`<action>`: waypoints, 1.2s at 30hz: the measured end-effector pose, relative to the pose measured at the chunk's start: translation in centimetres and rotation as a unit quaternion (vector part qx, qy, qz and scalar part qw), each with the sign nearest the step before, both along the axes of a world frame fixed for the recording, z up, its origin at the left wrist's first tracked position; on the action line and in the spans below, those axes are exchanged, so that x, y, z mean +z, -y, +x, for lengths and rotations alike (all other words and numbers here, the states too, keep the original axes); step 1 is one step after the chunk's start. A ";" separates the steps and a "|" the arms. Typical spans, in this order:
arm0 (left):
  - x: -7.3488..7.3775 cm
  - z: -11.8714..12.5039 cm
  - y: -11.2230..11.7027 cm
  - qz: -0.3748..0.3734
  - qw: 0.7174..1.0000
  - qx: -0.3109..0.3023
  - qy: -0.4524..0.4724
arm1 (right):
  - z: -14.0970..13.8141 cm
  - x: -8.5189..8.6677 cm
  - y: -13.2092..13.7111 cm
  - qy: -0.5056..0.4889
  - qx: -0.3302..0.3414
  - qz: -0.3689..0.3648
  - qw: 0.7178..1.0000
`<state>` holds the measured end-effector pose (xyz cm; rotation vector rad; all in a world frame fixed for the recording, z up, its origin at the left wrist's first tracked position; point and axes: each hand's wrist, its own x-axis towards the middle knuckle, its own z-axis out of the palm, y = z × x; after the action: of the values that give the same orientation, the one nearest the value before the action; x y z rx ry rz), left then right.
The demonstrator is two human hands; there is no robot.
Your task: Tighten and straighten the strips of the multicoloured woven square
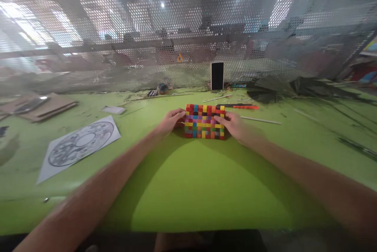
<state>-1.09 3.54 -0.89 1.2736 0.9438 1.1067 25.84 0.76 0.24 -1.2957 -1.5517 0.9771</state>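
Observation:
A rectangular piece with a woven checkered pattern of many colours [204,125] is held up just over the green table. My left hand [173,119] grips its left edge, thumb on the front face. At the right edge my right hand [232,124] pinches it, with a finger or thumb across the front. The fingers behind the piece are hidden. Close behind its right side lie a black tool [231,105] and an orange one [249,107], perhaps cutters or scissors. A thin pale strip [260,120] rests to the right of my right hand.
A printed sheet with a round design [84,140] lies left, near a small pale card [113,109]. Brown cardboard [44,106] sits far left. A dark-screened device [217,76] leans against the perforated metal screen [188,28]. Dark leaf-like material [271,87] spreads at back right on the green table [203,189].

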 end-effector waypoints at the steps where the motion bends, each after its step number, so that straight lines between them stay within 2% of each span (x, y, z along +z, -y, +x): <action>1: -0.1 0.0 -0.1 -0.004 1.000 0.005 0.003 | 0.0 0.1 0.0 -0.002 0.000 -0.006 1.000; 5: -0.1 0.1 -0.2 -0.013 1.000 0.019 0.012 | -0.2 0.7 0.4 -0.004 -0.002 -0.036 0.999; 13: 0.0 -1.0 -0.4 -0.027 0.997 -0.059 -0.037 | -0.1 0.8 0.4 -0.021 -0.001 -0.030 0.999; 17: 0.0 -1.1 -0.4 -0.030 0.996 -0.065 -0.048 | 0.0 0.8 0.3 -0.042 0.008 -0.037 0.998; 23: 0.3 -0.8 -0.3 -0.043 0.995 -0.064 -0.060 | -0.1 0.9 0.5 -0.010 0.007 -0.015 1.000; 29: 0.8 -0.5 0.1 -0.056 0.997 -0.054 -0.016 | -0.1 0.5 0.5 0.026 -0.039 0.027 0.999; 36: 1.0 -0.5 0.5 -0.052 0.991 -0.055 -0.112 | 0.0 0.0 0.0 -0.009 -0.022 0.037 0.999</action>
<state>-1.57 3.00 0.07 1.3660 1.0692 0.8299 25.79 0.71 0.23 -1.2620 -1.5250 0.8924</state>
